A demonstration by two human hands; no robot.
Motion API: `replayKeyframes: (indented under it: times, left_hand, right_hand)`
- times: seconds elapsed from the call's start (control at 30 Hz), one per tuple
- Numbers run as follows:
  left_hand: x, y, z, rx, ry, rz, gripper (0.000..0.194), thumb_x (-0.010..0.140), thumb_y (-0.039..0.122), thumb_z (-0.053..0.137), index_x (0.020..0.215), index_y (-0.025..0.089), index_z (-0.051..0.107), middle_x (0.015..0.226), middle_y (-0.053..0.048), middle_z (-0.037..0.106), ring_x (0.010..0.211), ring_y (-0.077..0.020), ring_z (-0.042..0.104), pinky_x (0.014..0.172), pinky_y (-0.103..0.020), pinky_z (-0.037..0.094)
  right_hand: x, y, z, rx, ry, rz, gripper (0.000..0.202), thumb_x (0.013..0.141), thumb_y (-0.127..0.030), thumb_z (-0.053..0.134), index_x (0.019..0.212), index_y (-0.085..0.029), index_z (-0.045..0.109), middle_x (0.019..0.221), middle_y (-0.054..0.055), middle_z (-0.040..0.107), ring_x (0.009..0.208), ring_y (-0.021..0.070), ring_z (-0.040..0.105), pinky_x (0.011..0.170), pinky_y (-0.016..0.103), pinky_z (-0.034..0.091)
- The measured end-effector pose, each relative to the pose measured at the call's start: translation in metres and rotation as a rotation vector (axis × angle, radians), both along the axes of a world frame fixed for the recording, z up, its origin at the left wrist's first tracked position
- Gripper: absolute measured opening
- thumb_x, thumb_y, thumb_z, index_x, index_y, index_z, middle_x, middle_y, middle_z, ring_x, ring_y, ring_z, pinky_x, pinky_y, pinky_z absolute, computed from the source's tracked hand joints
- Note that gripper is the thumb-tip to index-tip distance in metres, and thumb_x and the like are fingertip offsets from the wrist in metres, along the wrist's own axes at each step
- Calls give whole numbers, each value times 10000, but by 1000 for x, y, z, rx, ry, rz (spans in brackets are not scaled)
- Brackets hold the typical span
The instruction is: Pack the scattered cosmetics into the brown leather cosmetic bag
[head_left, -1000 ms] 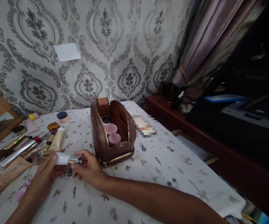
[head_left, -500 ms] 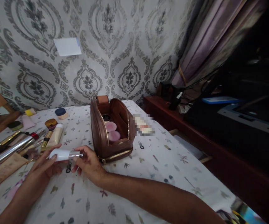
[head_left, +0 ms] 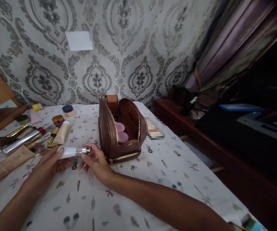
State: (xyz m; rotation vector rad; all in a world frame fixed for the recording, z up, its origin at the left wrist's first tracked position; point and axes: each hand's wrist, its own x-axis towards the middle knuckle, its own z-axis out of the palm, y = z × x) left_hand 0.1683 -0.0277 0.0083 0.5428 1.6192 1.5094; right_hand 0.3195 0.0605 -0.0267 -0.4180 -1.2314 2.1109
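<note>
Between my two hands lies a white cosmetic tube (head_left: pixel 67 152) with a silver cap, held roughly level above the cloth. My left hand (head_left: pixel 48 165) grips its white body, thumb on top. The fingers of my right hand (head_left: pixel 97 165) pinch the silver cap at the other end. Just beyond my right hand stands a brown toiletry bag (head_left: pixel 118 148), unzipped at the top. Inside it are two pink round-ended items (head_left: pixel 123 137) and a dark round one, partly hidden by the bag's wall.
Makeup lies at the left: a cream tube (head_left: pixel 62 132), a blue-lidded jar (head_left: pixel 68 110), a gold-lidded jar (head_left: pixel 58 120), a beige tube (head_left: pixel 8 166) and several brushes. A blurred packet (head_left: pixel 154 129) lies right of the bag. A dark red wooden ledge (head_left: pixel 172 112) borders the bed's right side.
The view has shifted, so everything appears slightly further right. Both hands keep their hold on the white tube, and its cap is still on.
</note>
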Motion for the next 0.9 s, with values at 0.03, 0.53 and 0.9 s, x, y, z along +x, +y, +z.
replayKeyframes:
  times: [0.03, 0.53, 0.9]
  left_hand:
    - [1, 0, 2, 5, 7, 4, 607, 526, 580, 880, 902, 162, 651, 747, -3, 684, 635, -154, 623, 445, -200, 470]
    - [-3, -4, -1, 134, -4, -145, 454, 791, 452, 735, 1135, 179, 618, 842, -40, 648, 662, -135, 618, 461, -184, 381]
    - [-3, -8, 1, 170, 141, -406, 520, 749, 374, 773, 1189, 206, 552, 924, -32, 607, 822, -176, 607, 596, -233, 461]
  right_hand:
    - [1, 0, 1, -2, -4, 4, 477, 718, -420, 767, 1082, -229, 525, 895, -28, 570, 531, 72, 611, 401, 167, 379]
    - [2, -1, 7, -37, -20, -18, 452, 744, -448, 778, 1083, -207, 601, 885, 1, 652, 602, 99, 617, 465, 192, 370]
    - [2, -2, 13, -62, -67, -9, 437, 684, -540, 813, 855, -183, 629, 736, -9, 629, 553, 95, 546, 464, 207, 366]
